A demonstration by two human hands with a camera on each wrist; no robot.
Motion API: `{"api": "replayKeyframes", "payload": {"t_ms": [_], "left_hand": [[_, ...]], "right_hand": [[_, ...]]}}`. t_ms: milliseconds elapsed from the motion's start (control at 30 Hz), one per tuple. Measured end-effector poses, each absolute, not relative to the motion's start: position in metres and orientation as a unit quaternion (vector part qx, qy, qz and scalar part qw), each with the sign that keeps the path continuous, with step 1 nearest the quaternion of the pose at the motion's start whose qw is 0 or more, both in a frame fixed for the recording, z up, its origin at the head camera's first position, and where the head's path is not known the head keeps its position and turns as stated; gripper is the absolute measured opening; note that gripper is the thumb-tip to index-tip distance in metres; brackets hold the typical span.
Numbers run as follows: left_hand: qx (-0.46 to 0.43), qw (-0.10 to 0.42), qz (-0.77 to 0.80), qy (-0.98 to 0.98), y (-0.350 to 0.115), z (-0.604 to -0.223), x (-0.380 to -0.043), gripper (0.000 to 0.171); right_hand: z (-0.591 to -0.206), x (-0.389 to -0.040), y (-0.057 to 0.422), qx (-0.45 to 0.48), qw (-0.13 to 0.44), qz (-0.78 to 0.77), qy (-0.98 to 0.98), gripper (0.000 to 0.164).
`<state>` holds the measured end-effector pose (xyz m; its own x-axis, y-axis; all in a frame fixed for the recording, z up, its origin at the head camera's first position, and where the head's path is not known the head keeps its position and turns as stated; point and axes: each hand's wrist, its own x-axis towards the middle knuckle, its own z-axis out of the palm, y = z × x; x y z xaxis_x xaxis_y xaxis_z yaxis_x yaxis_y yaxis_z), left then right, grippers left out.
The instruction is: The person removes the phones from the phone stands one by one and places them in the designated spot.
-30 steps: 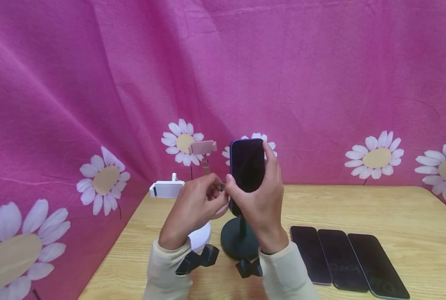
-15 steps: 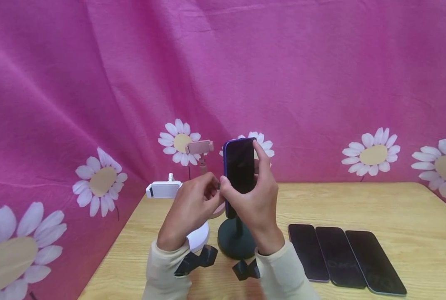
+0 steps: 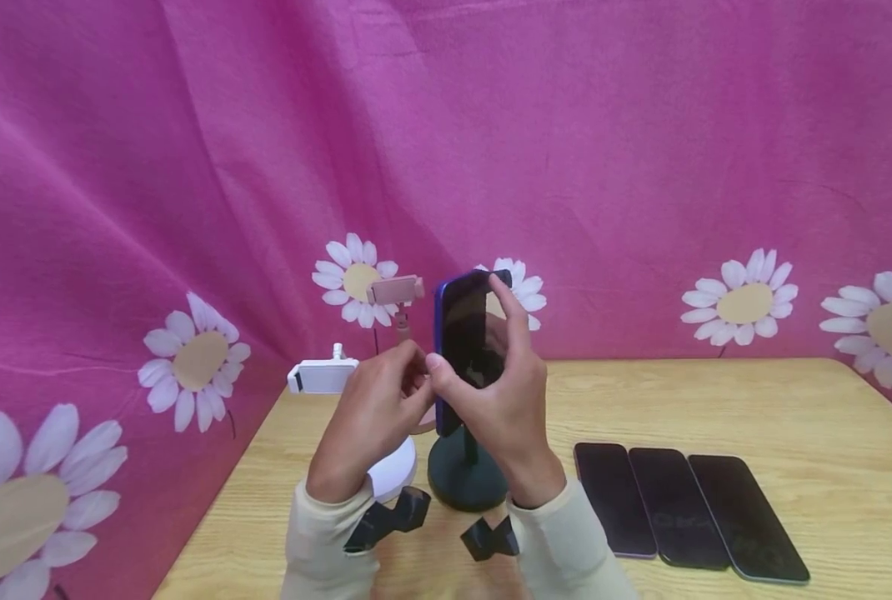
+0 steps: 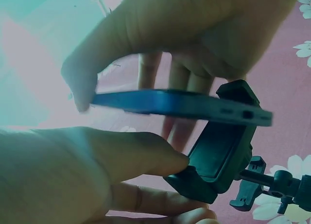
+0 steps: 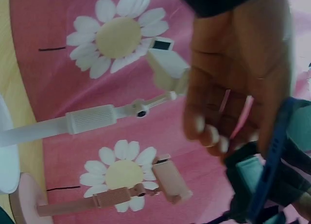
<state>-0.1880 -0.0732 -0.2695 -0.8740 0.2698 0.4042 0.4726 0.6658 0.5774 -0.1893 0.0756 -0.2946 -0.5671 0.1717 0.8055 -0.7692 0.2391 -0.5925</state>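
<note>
Upright over a black phone stand [image 3: 464,477], a dark-screened phone [image 3: 461,325] with a blue edge is held in my right hand [image 3: 508,404]. The right thumb lies at its near left edge and the index finger reaches its top corner. My left hand [image 3: 373,406] pinches one end of the stand's black clamp [image 4: 221,151], thumb above and fingers below in the left wrist view. There the phone's long side crosses in front of the clamp, tilted against its face. In the right wrist view the phone's edge overlaps the dark clamp beside the left fingers.
A white phone stand [image 3: 326,377] and a pink phone stand [image 3: 396,290] stand left of and behind the black one. Three phones [image 3: 679,508] lie side by side, screens up, on the wooden table [image 3: 641,400] at right. A pink daisy-print cloth [image 3: 603,150] hangs behind.
The phone has turned, so its screen faces more to the right and more blue edge shows at left. Both hands keep their holds; the whole scene has shifted slightly left in view.
</note>
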Motion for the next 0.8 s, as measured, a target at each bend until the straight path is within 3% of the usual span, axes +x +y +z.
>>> {"api": "replayKeyframes", "payload": {"t_ms": [267,800], "left_hand": [[-0.199,0.132,-0.356,-0.904,-0.073,-0.269,-0.188,0.016],[-0.183,0.114,-0.350,-0.912,-0.067,-0.267,-0.184,0.018]], "right_hand": [[-0.283,-0.178,0.113,0.193,0.421,0.586,-0.665,0.084],[-0.288,-0.155,0.236,-0.050,0.380,0.475,-0.792,0.091]]}}
